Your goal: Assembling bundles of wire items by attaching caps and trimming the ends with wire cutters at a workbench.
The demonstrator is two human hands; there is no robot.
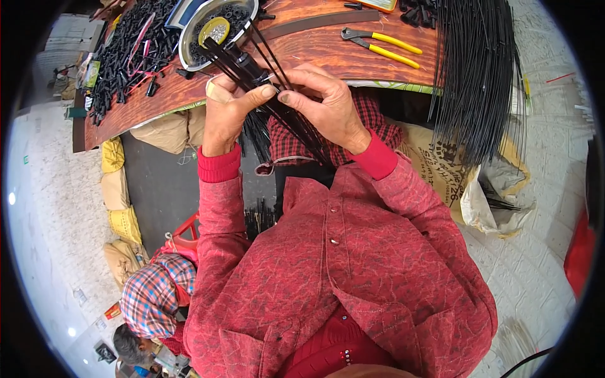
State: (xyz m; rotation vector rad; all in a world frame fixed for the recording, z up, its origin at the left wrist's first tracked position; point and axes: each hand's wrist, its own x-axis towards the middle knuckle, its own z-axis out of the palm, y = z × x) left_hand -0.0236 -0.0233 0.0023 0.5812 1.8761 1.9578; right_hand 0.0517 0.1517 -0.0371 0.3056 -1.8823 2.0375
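L hand clenched round black rods to keep bundle steady, R hand pinching one rod w/ fingertips, above wooden bench w/ pliers.

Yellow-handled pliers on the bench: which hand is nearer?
Right. The right hand pinches the black rods just below and left of the pliers; the left hand grips the same rods farther left, across from them.

Red patterned jacket, small buttons down the front; plain red ribbed cuffs at both wrists; both hands bare
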